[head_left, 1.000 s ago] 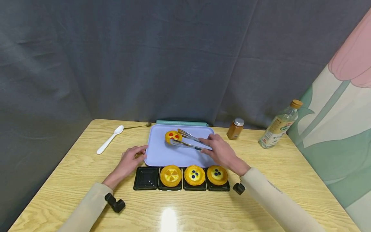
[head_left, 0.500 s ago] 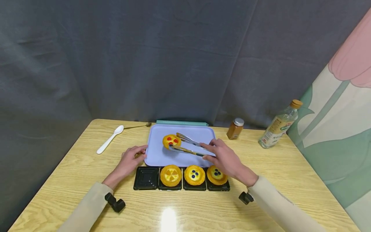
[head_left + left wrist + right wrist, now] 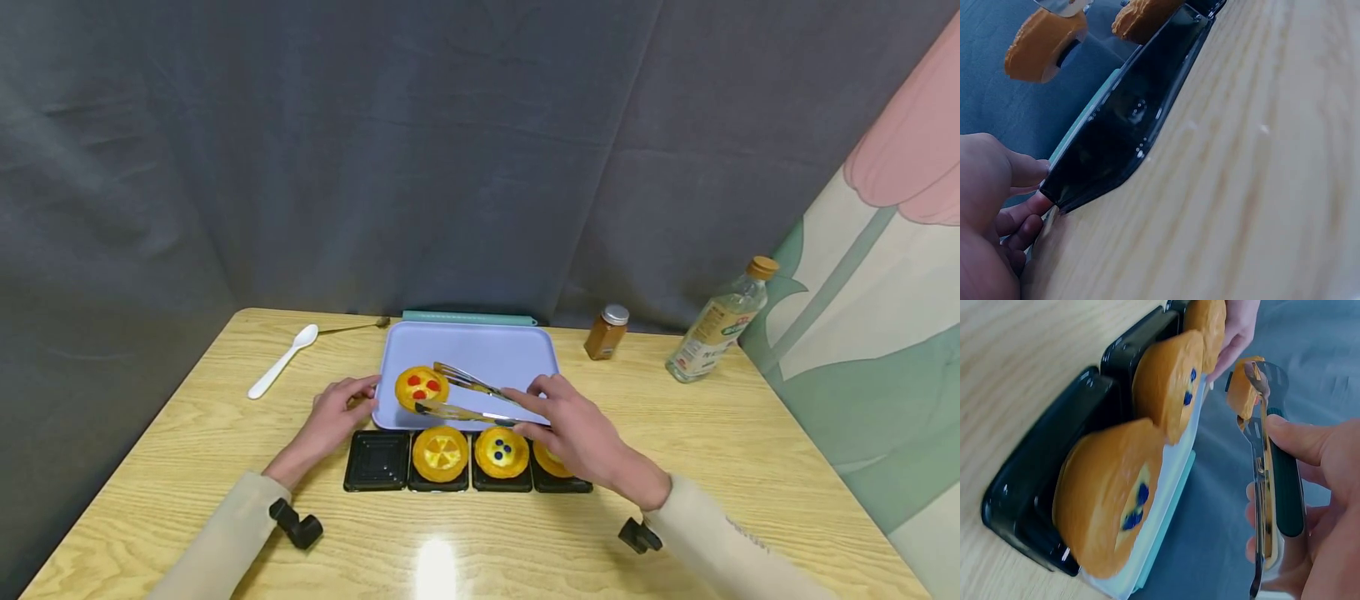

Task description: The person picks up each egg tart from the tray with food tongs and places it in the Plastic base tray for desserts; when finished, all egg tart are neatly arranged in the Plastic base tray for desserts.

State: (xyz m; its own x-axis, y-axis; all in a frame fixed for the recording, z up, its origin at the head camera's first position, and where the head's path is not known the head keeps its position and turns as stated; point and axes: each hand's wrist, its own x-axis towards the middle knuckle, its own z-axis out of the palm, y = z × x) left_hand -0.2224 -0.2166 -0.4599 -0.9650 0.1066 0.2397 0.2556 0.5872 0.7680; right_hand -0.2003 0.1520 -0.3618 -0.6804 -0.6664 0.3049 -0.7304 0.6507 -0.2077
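Note:
In the head view my right hand [image 3: 573,425] grips metal tongs [image 3: 468,415] with dark handle grips. Between the tong tips is a tart with red toppings [image 3: 420,387], held above the front left of the lilac tray [image 3: 495,343]. The left wrist view shows this tart raised, its side turned to the camera. My left hand [image 3: 341,412] pinches the tray's left edge, thumb and fingertips at the rim, close to a black plastic box [image 3: 377,460] with nothing in it. Beside that box, an orange-slice tart [image 3: 440,454] and a blueberry tart [image 3: 501,452] sit in black boxes.
My right hand partly covers another tart [image 3: 551,460] at the row's right end. A white spoon [image 3: 285,360] lies left. Behind the tray is a teal strip [image 3: 468,318]. A small spice jar [image 3: 606,333] and a glass bottle [image 3: 716,329] stand right.
My right hand has moved the tongs and the red-topped tart left and toward me, from the tray's middle to its front left. My left hand stays at the tray's edge.

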